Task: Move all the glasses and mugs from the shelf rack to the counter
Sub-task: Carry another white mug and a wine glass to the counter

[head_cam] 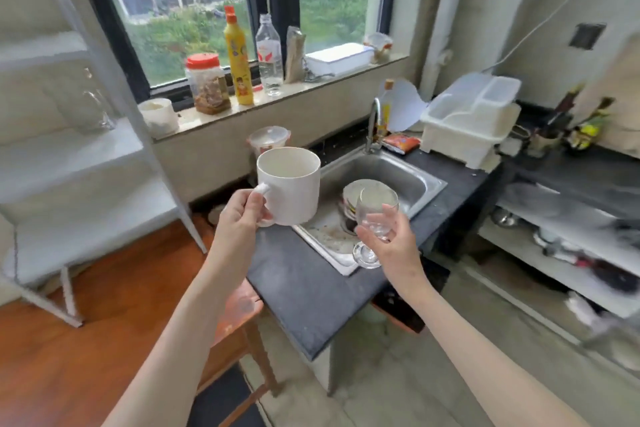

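Both bare forearms reach up from the bottom edge toward the dark counter point(311, 288), each ending in a full hand. Fingers of the left hand point(239, 218) are curled round the handle of a white mug point(291, 184), thumb pressed on top of the loop, and the mug is carried upright and clear of any surface, above the counter's near left corner. On the other side, the fingers of the right hand point(391, 243) wrap the lower bowl of a clear stemmed glass point(375, 215) from the right, thumb across the front; its round foot hangs free below the palm, over the steel rim of the sink point(408, 177). That glass leans a little to the left. The left wrist is bent slightly upward, the right forearm angles in from lower right, and the two hands sit near each other but apart. Dirty dishes point(356, 198) lie in the sink basin behind the glass. Off to the left stands the white shelf rack point(86, 163), where another clear glass point(93, 107) remains on a shelf, blurred.
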### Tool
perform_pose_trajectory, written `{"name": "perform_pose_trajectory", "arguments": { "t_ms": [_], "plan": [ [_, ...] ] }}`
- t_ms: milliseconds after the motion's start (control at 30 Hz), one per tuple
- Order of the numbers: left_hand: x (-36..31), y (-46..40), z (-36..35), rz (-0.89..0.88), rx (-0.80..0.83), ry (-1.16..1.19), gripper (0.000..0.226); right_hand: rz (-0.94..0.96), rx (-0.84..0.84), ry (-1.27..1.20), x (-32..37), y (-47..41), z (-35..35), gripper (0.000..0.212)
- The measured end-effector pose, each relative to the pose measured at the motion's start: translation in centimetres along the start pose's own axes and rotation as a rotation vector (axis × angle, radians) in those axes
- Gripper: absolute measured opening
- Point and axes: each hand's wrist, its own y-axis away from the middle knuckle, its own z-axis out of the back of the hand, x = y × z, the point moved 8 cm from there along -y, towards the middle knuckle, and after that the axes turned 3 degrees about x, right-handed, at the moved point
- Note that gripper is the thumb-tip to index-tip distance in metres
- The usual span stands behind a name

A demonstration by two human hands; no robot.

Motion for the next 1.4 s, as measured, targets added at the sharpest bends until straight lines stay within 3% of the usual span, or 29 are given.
{"name": "perform_pose_trajectory", "arguments": {
  "t_ms": [267, 600, 767, 900, 1133, 1400],
  "plan": [
    [0.0, 2.5, -23.2, 0.012, 0.332, 0.068, 0.025, -0.016, -0.338, 0.072, -1.0, 5.3, 23.0, 0.052],
    [0.4, 10.6, -51.5, 0.055, 0.722, 0.082, 0.029, -0.075, -0.63, 0.151, -2.7, 13.0, 49.4, 0.049],
    [0.0, 10.6, -63.5, 0.002, 0.845, 0.052, 0.038, -0.107, -0.759, 0.183, -4.2, 14.8, 59.5, 0.047],
    [0.6, 10.2, -72.8, 0.001, 0.912, 0.07, 0.03, -0.144, -0.838, 0.213, -6.2, 14.5, 66.7, 0.049],
    [1.6, 7.8, -89.8, -0.017, 1.06, 0.074, 0.025, -0.182, -0.895, 0.265, -8.6, 8.3, 80.6, 0.049],
    [1.9, 3.6, -107.3, -0.003, 1.091, -0.062, 0.026, -0.207, -0.985, 0.264, -10.5, 2.9, 94.7, 0.051]
  ]
}}
